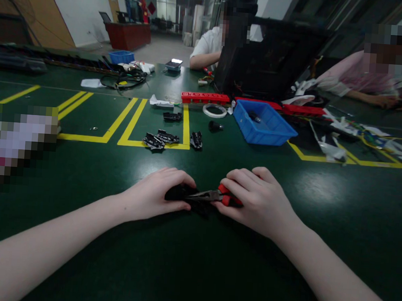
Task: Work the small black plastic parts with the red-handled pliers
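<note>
Pliers (211,195), slim grey metal up front with red-coated grips, are in my right hand (258,195), fingers curled round the handles. I'm on the head cam from a distance, btw. My left hand (160,191) is pinching a small black part (176,192) between thumb and fingers, low over the dark green bench (192,273), middle of the view. The plier tips reach right to that part, but it's black on dark, so I can't tell if they're biting it or just beside it. Can't make out its full shape either.

I'd call this the plier-work step, with one hand steadying and the other on the tool. Imo the next move calls for a firm left pinch and a gentle, controlled right squeeze. Further out there are four jagged black pieces (168,136) around some yellow tape lines (186,126), and a blue plastic bin (271,134) to their right.
</note>
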`<state>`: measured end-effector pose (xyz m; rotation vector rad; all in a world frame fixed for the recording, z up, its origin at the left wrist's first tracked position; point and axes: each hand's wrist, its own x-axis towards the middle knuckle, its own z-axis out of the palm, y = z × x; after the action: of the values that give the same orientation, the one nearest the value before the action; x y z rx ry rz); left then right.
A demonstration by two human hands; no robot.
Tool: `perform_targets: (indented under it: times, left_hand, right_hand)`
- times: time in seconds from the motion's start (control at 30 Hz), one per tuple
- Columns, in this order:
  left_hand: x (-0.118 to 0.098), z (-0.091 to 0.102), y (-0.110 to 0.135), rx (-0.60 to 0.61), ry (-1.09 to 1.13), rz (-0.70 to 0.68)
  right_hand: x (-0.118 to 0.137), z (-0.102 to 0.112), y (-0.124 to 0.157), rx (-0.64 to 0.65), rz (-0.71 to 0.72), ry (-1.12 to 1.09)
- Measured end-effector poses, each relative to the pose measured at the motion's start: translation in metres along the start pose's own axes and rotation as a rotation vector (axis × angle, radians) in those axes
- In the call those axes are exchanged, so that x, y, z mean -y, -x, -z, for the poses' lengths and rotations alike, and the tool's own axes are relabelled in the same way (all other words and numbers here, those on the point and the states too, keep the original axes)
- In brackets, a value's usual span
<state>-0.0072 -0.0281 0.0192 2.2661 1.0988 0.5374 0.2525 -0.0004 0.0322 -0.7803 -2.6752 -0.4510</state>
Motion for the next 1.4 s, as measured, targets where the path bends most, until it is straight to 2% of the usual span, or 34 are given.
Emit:
perform_targets:
  times: [0.2,0.37,0.57,0.73,0.9,1.1,1.27,1.4]
  left_hand:
    - [-0.002,0.002,0.0,0.004,0.007,0.005]
    - [0.0,0.001,0.001,-0.073,0.048,0.013]
    - [0.003,0.0,0.003,-0.138,-0.025,-0.032]
    - [0.006,-0.002,0.003,-0.194,-0.077,-0.085]
    - [0.005,-0.002,0.004,-0.196,-0.142,-0.123]
    - [0.002,-0.003,0.002,-0.148,-0.195,-0.067]
    - [0.0,-0.003,0.0,-0.077,-0.23,-0.039]
    - [0.0,-0.001,-0.001,-0.073,-0.175,-0.018]
  right_hand:
    - [-0.007,0.001,0.002,-0.013,-0.097,-0.106]
    - [-0.012,0.004,0.002,-0.005,-0.074,-0.05]
    - [-0.007,0.009,0.001,-0.01,-0.012,0.075]
    - [0.001,0.011,-0.002,0.025,-0.049,0.112]
    - [-0.002,0.008,-0.002,0.074,-0.095,0.031]
    - [-0.008,0.003,0.001,0.065,-0.148,-0.085]
    - [-0.01,0.004,0.001,0.033,-0.234,-0.249]
    - [-0.007,0.003,0.0,0.03,-0.327,-0.426]
